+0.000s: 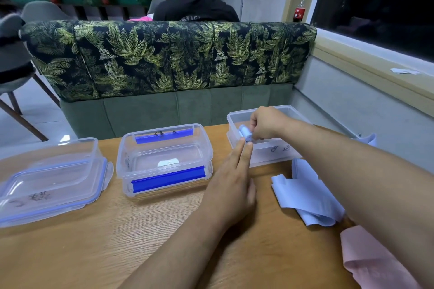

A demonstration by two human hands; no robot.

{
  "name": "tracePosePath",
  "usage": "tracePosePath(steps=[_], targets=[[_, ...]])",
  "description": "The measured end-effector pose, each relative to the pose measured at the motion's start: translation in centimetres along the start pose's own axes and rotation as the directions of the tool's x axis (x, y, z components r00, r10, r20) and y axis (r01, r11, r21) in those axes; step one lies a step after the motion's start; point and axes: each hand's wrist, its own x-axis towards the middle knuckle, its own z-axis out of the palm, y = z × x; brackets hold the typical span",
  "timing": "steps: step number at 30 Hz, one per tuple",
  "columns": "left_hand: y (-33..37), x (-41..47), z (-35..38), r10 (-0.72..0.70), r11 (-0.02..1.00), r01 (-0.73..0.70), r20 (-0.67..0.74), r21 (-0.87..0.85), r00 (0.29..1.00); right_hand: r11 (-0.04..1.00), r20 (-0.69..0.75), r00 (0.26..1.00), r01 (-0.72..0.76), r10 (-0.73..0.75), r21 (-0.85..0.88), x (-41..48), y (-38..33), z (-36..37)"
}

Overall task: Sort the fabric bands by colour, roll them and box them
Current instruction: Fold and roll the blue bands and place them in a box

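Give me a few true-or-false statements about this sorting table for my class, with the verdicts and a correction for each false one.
1. The right hand holds a blue roll at the open box. True.
2. The left hand grips the pink band. False: its straight fingers touch the roll, and the pink band lies untouched on the table.
3. Loose blue bands lie on the table near the open box. True.
4. The middle box has red clips. False: the clips are blue.
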Motion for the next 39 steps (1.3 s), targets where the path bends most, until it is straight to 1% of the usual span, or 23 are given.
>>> tracePosePath(steps=[7,11,14,18,20,21,23,25,27,29,31,33,34,36,38,39], targets=[[0.0,0.0,-0.1,0.008,1.000,-0.008,-0.015,-0.008,1.000,0.999,-0.011,0.999,0.042,-0.042,-0.022,-0.2,0.1,-0.4],[-0.2,-0.1,0.0,0.006,1.000,-0.006,-0.025,-0.027,1.000,0.997,-0.148,0.986,0.078,-0.078,-0.004,-2.2,0.4,-2.3],[0.2,-0.2,-0.4,0.003,0.999,-0.005,-0.045,-0.050,0.999,0.992,-0.252,0.964,0.105,-0.083,0.072,-4.9,1.5,-3.3],[0.4,-0.6,-0.8,0.118,0.992,-0.121,-0.089,-0.034,0.989,0.968,-0.270,0.956,0.168,-0.113,0.189,-10.7,3.3,-3.1],[0.7,-1.0,-0.6,0.155,0.988,-0.156,-0.054,0.001,0.986,0.959,-0.239,0.965,0.164,-0.107,0.232,-13.7,4.4,-2.4],[1.1,-1.2,-0.4,0.143,0.990,-0.143,-0.010,0.008,0.990,0.961,-0.214,0.971,0.152,-0.102,0.231,-15.1,5.0,-1.9],[2.1,-1.5,0.1,0.064,0.998,-0.063,0.108,-0.017,0.992,0.968,-0.164,0.983,0.124,-0.089,0.218,-17.3,6.1,-0.9],[3.0,-1.3,0.7,-0.004,0.999,0.010,0.179,-0.034,0.984,0.963,-0.133,0.989,0.093,-0.061,0.252,-18.9,7.0,0.1],[3.7,-0.9,1.3,-0.037,0.999,0.041,0.210,-0.019,0.977,0.950,-0.135,0.991,0.064,-0.023,0.305,-19.8,7.6,1.1],[4.0,-0.6,1.9,-0.051,0.999,0.054,0.217,-0.007,0.975,0.951,-0.130,0.991,0.015,0.027,0.309,-20.3,7.5,1.9],[3.9,-0.8,1.9,-0.021,0.995,0.036,0.166,-0.091,0.986,0.966,-0.061,0.998,0.005,0.011,0.259,-20.9,7.0,2.4],[3.6,-1.4,1.1,0.046,0.980,-0.032,0.069,-0.197,0.997,0.981,0.012,0.997,0.076,-0.080,0.181,-21.7,6.1,2.9],[3.5,-1.9,0.4,0.074,0.974,-0.068,0.017,-0.218,0.997,0.980,0.007,0.992,0.123,-0.126,0.155,-22.1,5.6,3.1],[3.4,-3.1,-1.6,0.092,0.961,-0.108,-0.073,-0.255,0.993,0.964,-0.096,0.975,0.213,-0.200,0.158,-23.0,4.5,3.1],[3.7,-4.8,-4.0,0.040,0.935,-0.072,-0.098,-0.347,0.994,0.926,-0.193,0.951,0.285,-0.241,0.247,-23.9,3.5,3.1],[3.9,-5.9,-5.0,-0.002,0.923,-0.033,-0.089,-0.383,0.996,0.901,-0.206,0.944,0.313,-0.260,0.300,-24.3,2.9,3.0]])
